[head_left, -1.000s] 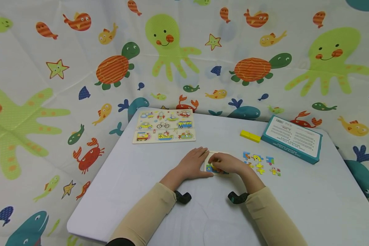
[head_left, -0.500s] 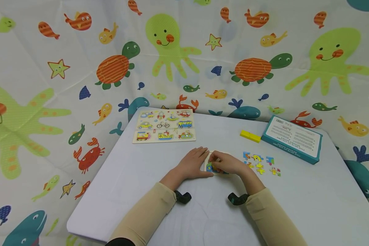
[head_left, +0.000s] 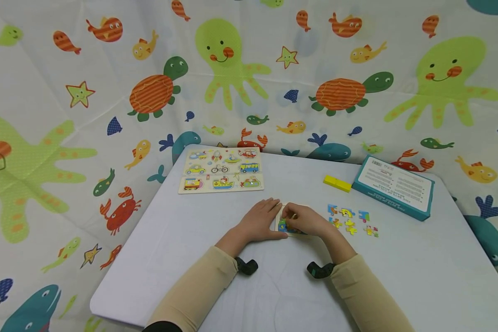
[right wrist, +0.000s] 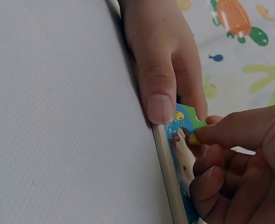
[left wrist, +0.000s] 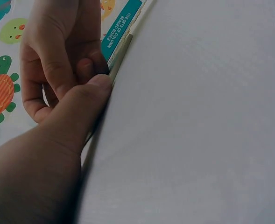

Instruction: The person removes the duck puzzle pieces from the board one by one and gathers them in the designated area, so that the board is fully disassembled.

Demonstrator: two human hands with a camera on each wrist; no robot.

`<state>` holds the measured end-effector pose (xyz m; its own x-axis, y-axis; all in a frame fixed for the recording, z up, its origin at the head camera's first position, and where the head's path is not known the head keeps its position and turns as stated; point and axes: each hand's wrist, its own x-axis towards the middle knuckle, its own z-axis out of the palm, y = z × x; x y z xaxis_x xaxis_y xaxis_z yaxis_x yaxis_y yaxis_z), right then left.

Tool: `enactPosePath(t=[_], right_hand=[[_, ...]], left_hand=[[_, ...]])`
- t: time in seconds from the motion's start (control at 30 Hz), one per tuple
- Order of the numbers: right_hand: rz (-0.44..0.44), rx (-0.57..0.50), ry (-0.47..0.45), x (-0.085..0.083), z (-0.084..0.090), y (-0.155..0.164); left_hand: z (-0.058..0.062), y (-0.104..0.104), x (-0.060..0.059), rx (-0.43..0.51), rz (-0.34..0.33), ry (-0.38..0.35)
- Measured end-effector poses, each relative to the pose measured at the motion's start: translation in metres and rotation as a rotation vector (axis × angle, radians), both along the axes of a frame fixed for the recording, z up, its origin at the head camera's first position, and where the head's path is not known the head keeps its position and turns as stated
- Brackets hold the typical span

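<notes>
Puzzle tray (head_left: 279,224) at centre of the head view, flat on the white table (head_left: 191,240), partly filled with blue and green picture pieces. Left hand (head_left: 260,220) flat beside it, fingers straight, thumb pressed along the tray's near edge. Right hand (head_left: 305,219) over the tray, fingertips pinching a small puzzle piece (right wrist: 192,132) against the picture. Loose puzzle pieces (head_left: 350,220) just right of centre; teal box (head_left: 394,186) and yellow block (head_left: 337,183) toward upper right; vehicle peg puzzle (head_left: 221,175) above centre left. Against the earlier frames, both hands in the same spots, right fingers barely shifted.
</notes>
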<state>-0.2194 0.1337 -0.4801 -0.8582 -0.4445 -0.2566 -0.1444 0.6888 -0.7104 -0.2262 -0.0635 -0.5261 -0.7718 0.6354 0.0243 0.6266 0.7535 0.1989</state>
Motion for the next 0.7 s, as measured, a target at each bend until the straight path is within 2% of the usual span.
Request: enactPosePath(t=[0.33, 0.7], right_hand=[[-0.025, -0.019, 0.025, 0.000, 0.000, 0.004], [-0.066, -0.039, 0.021, 0.000, 0.013, 0.023]], left_hand=[[-0.001, 0.000, 0.000, -0.001, -0.001, -0.002], [-0.002, 0.000, 0.000, -0.009, 0.010, 0.008]])
